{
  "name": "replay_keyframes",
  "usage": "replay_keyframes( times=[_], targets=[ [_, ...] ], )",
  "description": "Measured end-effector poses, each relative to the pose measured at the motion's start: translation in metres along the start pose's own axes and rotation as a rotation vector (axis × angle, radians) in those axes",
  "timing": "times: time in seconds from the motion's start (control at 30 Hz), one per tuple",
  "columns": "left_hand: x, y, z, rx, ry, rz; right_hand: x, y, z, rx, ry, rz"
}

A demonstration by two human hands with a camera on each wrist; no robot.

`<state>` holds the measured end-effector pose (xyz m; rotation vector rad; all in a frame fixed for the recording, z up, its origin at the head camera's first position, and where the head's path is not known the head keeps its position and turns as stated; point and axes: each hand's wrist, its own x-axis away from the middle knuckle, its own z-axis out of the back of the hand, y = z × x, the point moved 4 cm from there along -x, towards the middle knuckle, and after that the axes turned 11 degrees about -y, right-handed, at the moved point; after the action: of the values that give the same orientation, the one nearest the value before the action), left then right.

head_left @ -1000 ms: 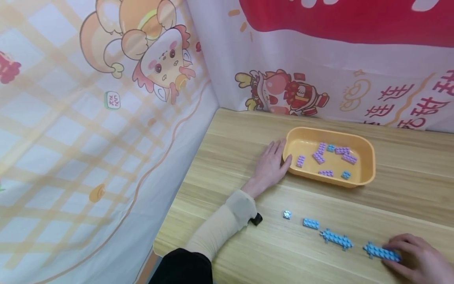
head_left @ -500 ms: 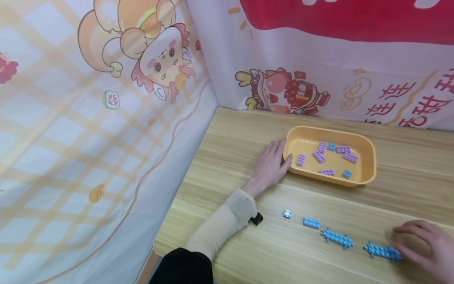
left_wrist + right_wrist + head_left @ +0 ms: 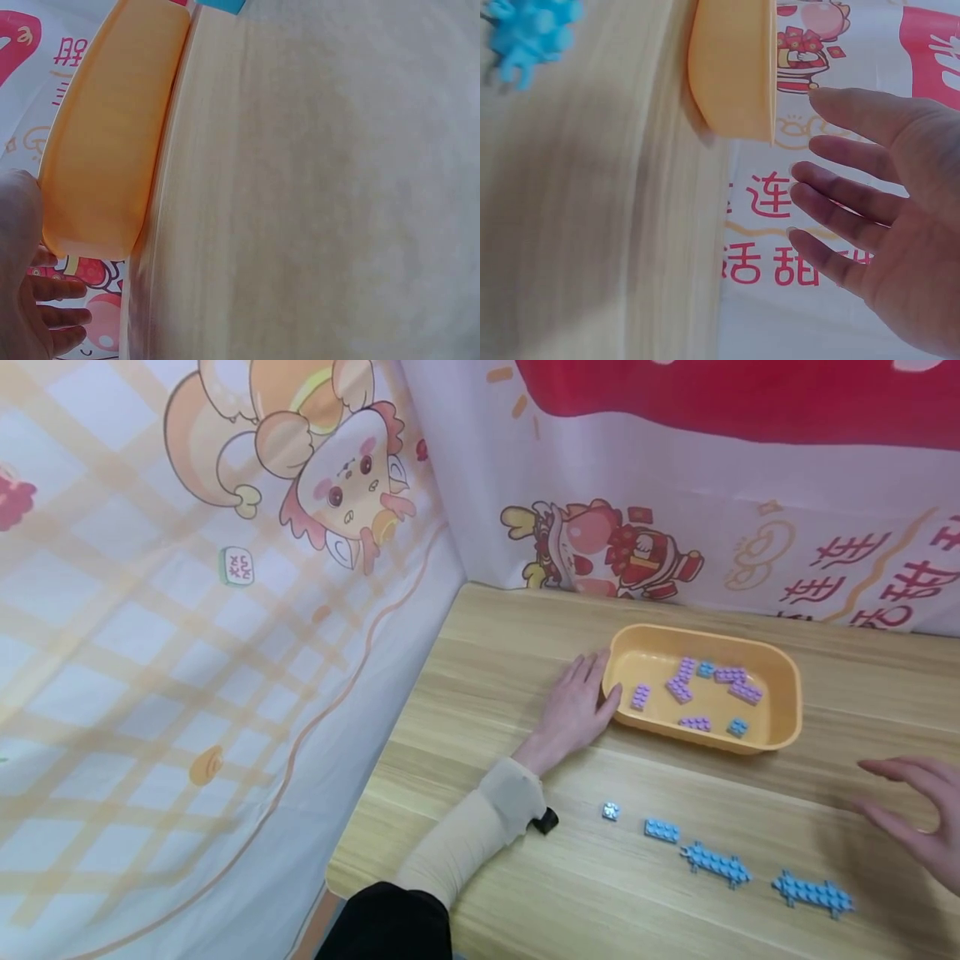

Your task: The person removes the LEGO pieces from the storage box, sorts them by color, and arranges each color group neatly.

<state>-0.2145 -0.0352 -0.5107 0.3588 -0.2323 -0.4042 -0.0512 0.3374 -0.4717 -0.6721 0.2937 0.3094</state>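
My left hand point(image 3: 573, 706) rests against the left end of a yellow-orange plastic tray point(image 3: 783, 739), its thumb at the front corner and its fingers loosely extended. In the left wrist view those fingers point(image 3: 64, 315) reach past the end of the tray. Inside the tray lie several purple bricks point(image 3: 680, 691) and two blue ones point(image 3: 738, 727). My right hand point(image 3: 922, 810) hovers over the table at the far right, fingers apart and holding nothing. Nearest to it is a blue brick assembly point(image 3: 813, 893) with small side pieces.
A similar blue assembly point(image 3: 716, 864), a blue rectangular brick point(image 3: 662, 830) and a small light-blue square piece point(image 3: 611, 811) continue the row leftward on the wooden table point(image 3: 465, 710). Printed cloth point(image 3: 480, 510) hangs behind the table and along its left side.
My right hand has let go of the rightmost blue assembly and moved up and to the right, its fingers spreading. The assembly stays on the table. My left hand stays at the tray.
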Motion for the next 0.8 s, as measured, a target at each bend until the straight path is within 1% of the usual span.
replay_keyframes(
  times=[0.17,0.3,0.53,0.8],
  targets=[
    [-0.001,0.001,0.001,-0.001,-0.002,-0.006,-0.020,0.003,0.003,0.029,-0.035,-0.017],
    [-0.001,0.001,0.001,-0.010,-0.007,-0.003,-0.035,0.003,0.005,0.103,-0.065,-0.035],
    [0.000,0.003,0.003,-0.019,-0.016,0.007,-0.059,-0.001,0.005,0.116,-0.092,-0.031],
    [0.001,0.003,0.004,-0.033,-0.020,0.014,-0.087,-0.001,-0.001,0.201,-0.246,-0.128]
  ],
)
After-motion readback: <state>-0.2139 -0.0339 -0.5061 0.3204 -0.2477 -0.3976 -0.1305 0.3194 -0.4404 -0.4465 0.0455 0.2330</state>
